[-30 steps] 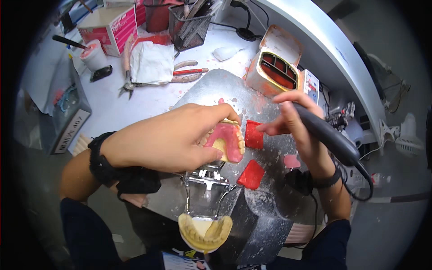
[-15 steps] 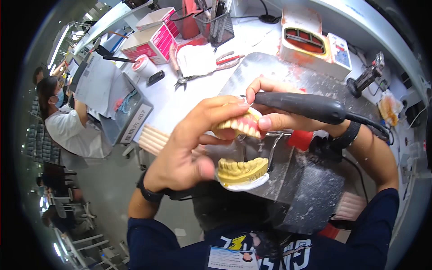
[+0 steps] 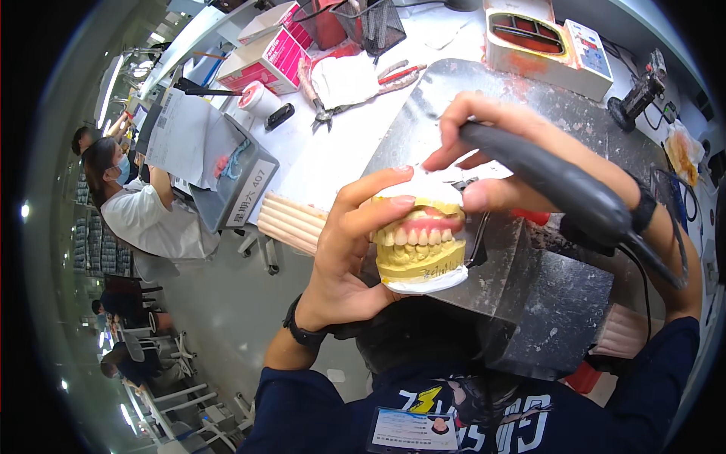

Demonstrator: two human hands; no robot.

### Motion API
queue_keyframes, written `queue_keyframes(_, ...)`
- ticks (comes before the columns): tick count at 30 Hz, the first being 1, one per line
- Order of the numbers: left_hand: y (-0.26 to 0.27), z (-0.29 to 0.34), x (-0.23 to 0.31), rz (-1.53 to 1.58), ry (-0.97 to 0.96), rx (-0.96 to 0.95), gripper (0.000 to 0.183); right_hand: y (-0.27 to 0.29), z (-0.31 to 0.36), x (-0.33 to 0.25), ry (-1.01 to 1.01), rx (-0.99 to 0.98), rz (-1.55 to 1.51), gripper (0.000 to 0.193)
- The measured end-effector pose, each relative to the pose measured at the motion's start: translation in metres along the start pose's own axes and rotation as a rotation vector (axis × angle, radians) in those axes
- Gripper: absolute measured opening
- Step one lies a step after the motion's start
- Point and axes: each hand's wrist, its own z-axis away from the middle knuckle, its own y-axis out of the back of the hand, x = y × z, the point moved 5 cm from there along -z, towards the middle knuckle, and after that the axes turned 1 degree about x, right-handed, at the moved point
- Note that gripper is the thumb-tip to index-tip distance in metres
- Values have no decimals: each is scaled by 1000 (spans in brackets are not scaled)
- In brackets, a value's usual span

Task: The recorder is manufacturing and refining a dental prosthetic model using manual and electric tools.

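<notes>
A yellow dental model [image 3: 412, 266] on a white plaster base carries a lower row of teeth. On it sits an upper model [image 3: 432, 224] with pink gum and pale teeth, the two rows meeting. My left hand [image 3: 340, 250] is closed round the pair, fingers over the top and thumb under the base. My right hand [image 3: 522, 125] holds a thick black corded handpiece [image 3: 556, 181] slanting across the palm. Its thumb presses the upper model's side and its fingers bend above the white top. The handpiece's tip is hidden behind the fingers.
Beyond my hands lies a grey metal bench plate [image 3: 401, 132]. Pliers [image 3: 321, 113] rest by a white cloth. A stained wax heater [image 3: 529, 45] stands far right, a black stand [image 3: 639, 94] beside it. At left are a grey bin [image 3: 246, 189] and a seated co-worker [image 3: 151, 197].
The upper model has come down onto the lower one, and my left thumb has moved beneath the base. My right hand has spread, with the handpiece tilted lower toward its cord end.
</notes>
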Motion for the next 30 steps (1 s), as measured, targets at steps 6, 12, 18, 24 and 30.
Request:
queue_keyframes(6, -2, -1, -6, 218, 0, 26, 91, 46, 52, 0, -14, 108, 326, 32)
queue_keyframes(12, 2, -29, -2, -88, -12, 63, 88, 55, 65, 23, 138, 48, 483, 40)
queue_keyframes(18, 24, -39, -2, -348, 152, 3, 96, 56, 58, 34, 182, 17, 502, 38)
queue_keyframes(24, 24, -52, -39, 223, 297, -324, 83, 59, 54, 33, 197, 88, 427, 32)
queue_keyframes(30, 19, -55, -43, 138, 262, -240, 92, 65, 51, 43, 47, 49, 418, 32)
